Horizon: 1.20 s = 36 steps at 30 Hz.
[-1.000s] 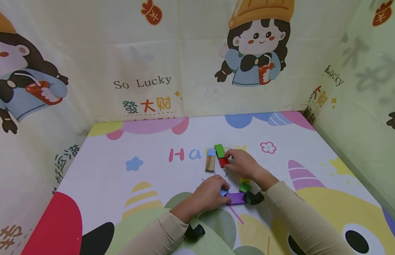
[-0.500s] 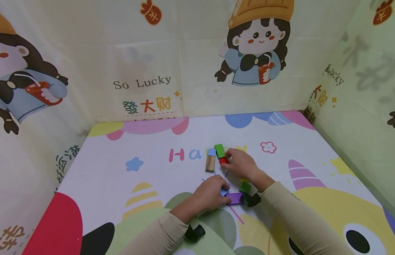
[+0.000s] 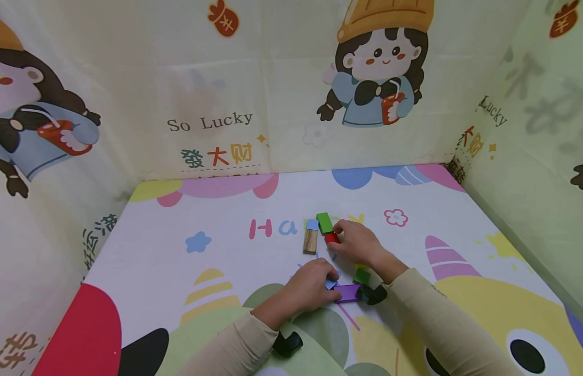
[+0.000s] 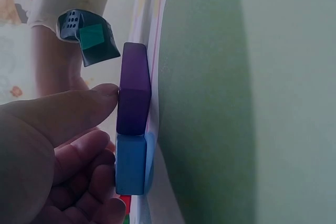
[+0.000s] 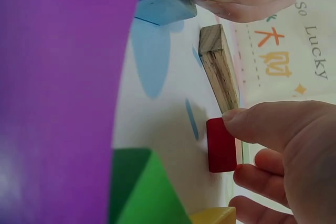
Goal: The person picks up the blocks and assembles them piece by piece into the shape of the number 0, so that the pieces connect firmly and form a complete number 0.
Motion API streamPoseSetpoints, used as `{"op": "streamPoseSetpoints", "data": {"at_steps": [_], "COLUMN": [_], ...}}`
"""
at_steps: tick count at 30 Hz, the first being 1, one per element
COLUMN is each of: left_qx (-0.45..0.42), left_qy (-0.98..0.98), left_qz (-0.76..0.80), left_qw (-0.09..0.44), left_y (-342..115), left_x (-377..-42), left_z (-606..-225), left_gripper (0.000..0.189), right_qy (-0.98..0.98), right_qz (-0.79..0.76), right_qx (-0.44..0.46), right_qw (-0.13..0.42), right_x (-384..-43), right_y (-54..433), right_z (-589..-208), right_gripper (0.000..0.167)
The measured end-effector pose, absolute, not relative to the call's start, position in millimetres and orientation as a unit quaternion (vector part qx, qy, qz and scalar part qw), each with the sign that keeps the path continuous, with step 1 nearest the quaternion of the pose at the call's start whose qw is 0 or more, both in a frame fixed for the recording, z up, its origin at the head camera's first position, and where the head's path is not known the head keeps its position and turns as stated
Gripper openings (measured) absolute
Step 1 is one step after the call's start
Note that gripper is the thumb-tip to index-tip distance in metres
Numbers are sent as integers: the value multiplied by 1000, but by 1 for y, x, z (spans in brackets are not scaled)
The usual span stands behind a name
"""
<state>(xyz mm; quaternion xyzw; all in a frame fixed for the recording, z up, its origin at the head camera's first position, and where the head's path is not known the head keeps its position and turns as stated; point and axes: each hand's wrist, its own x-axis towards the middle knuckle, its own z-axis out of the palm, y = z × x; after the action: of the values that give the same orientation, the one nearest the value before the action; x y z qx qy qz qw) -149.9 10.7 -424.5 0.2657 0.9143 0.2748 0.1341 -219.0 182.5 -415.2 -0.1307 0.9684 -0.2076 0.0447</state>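
Note:
My right hand [image 3: 358, 243] pinches a red block [image 5: 221, 145], its thumb at one edge and a finger opposite. The red block stands against the near end of a green block [image 3: 324, 223]. Closer to me, my left hand [image 3: 312, 282] has its thumb on a purple block [image 4: 134, 87], with curled fingers at a blue block [image 4: 130, 163] that meets the purple one end to end. Much of the blue block is hidden by that hand in the head view. A wooden block [image 3: 310, 242] lies left of the red one, with a light blue piece [image 3: 312, 224] at its far end.
A green block [image 3: 362, 275] and a yellow block [image 5: 215, 215] stand under the right forearm. Black devices [image 3: 288, 343] are strapped under both wrists. The printed tabletop [image 3: 244, 209] is bordered by patterned cloth walls [image 3: 291, 104] behind and on both sides.
My right hand has shifted slightly toward the left, then a touch back, at the red block, which has turned a little to the right. The left hand keeps its place.

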Motion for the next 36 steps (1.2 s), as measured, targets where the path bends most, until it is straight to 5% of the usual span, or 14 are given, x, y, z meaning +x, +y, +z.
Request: {"op": "streamPoseSetpoints", "data": {"at_steps": [36], "left_qx": [267], "left_qy": [917], "left_qz": [262], "left_qw": [138], "left_y": [11], "left_x": [-151], "left_z": [-423], "left_gripper": [31], "right_qy": [951], "right_qz": [-286], "right_qx": [-99], "right_qw": [67], "right_x": [-224], "right_y": [209], "right_z": [-406], "right_gripper": [39]}}
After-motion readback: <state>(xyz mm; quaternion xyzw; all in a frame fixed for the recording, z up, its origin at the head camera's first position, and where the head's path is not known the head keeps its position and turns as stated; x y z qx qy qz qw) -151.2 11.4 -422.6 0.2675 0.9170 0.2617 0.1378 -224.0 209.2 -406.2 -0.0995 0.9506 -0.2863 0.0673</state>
